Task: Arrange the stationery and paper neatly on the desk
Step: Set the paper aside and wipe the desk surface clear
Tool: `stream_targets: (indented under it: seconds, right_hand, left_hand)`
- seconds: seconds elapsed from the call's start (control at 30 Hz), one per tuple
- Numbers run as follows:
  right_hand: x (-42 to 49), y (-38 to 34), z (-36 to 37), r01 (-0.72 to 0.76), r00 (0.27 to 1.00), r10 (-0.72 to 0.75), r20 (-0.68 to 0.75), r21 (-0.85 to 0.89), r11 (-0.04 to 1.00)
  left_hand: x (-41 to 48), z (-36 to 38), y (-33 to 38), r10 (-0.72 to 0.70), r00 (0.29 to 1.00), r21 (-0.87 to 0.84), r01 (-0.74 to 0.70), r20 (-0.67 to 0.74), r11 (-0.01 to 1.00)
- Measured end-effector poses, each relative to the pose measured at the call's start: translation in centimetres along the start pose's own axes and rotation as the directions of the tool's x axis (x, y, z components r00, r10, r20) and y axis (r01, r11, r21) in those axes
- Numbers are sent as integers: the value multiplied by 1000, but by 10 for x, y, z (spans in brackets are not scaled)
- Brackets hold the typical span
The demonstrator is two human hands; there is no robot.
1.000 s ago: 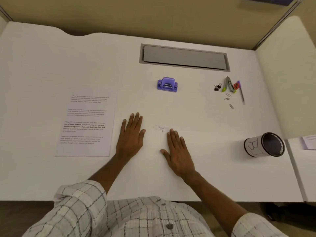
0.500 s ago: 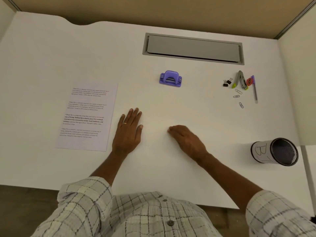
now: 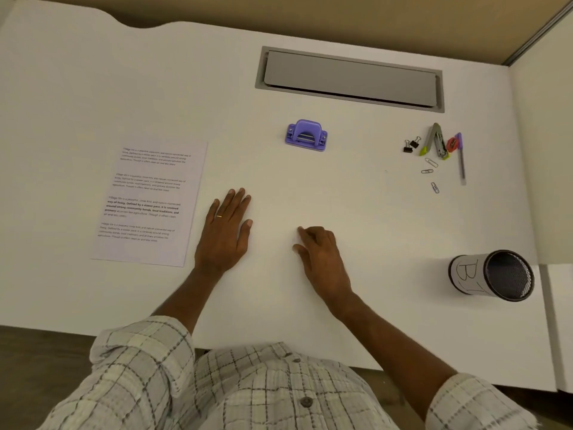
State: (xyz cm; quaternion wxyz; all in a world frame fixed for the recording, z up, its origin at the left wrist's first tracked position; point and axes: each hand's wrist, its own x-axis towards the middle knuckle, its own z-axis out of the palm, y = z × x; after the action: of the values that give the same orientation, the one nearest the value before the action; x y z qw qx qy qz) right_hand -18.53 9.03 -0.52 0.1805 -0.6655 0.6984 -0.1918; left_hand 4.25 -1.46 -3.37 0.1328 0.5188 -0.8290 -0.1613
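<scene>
A printed sheet of paper (image 3: pixel 148 201) lies flat at the left of the white desk (image 3: pixel 93 88). My left hand (image 3: pixel 226 231) rests flat beside its right edge, fingers spread, holding nothing. My right hand (image 3: pixel 319 256) sits at the desk's middle with fingers curled under, empty. A purple hole punch (image 3: pixel 306 135) stands further back. At the right lie two black binder clips (image 3: pixel 410 144), a stapler (image 3: pixel 437 141), a purple pen (image 3: pixel 461 159) and three paper clips (image 3: pixel 429 170). A mesh pen cup (image 3: pixel 491 276) labelled "B7" lies on its side at the right.
A grey cable hatch (image 3: pixel 350 79) is set into the desk's back. A tan partition wall (image 3: pixel 310 10) runs behind the desk. A second white surface (image 3: pixel 545 119) adjoins on the right. The desk's front edge is just before my checked shirt.
My right hand went from lying flat with fingers spread to curled fingers, its wrist turned rightward. The view shifted closer and left; my left hand stayed flat.
</scene>
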Motion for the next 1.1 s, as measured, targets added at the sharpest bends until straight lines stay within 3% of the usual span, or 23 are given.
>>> stream_targets:
  seconds: [0.2,0.3,0.43,0.5,0.57,0.6,0.63,0.7,0.73,0.8,0.87,0.93,1.1]
  right_hand:
    - [5,3,-4,-24,997,34,-69,144,989]
    - [6,6,-7,-53,998,46,46,161,986]
    - [5,-5,-5,-49,998,51,45,-54,997]
    - [9,-12,-3,-122,992,121,-20,-55,991]
    - [16,-17,-6,-319,941,331,-69,142,937]
    - [21,-18,-11,-431,885,465,-38,313,846]
    - [26,-18,-19,-523,811,582,55,512,681]
    - [31,-21,-37,-547,700,629,338,820,168]
    - [31,-22,-47,-507,674,585,451,858,-79]
    - [28,-23,-66,-435,650,499,573,819,-375]
    - [20,-23,-83,-359,653,452,607,774,-521]
    - [8,-20,-98,-293,654,455,605,756,-585]
    - [-31,7,-138,-179,640,545,542,794,-581]
  left_hand:
    - [0,1,-2,2,1000,-4,-2,6,1000]
    - [0,2,-2,2,1000,-12,-2,8,1000]
    - [-1,2,-2,13,1000,-7,-13,-2,1000]
    - [-1,1,-2,12,1000,-17,-12,5,1000]
    - [-2,0,-3,12,1000,-24,-12,10,1000]
    - [-2,0,-3,14,1000,-23,-14,11,1000]
    - [-2,0,-3,15,1000,-20,-15,13,1000]
    - [-2,1,-4,16,1000,-12,-16,19,1000]
    - [-2,0,-4,16,1000,-7,-16,22,1000]
    - [-2,0,-5,15,999,-3,-15,29,1000]
    - [-2,0,-5,18,999,-2,-18,36,1000]
    - [-2,0,-4,20,999,0,-20,33,1000]
    - [-2,2,-7,28,999,15,-28,15,999]
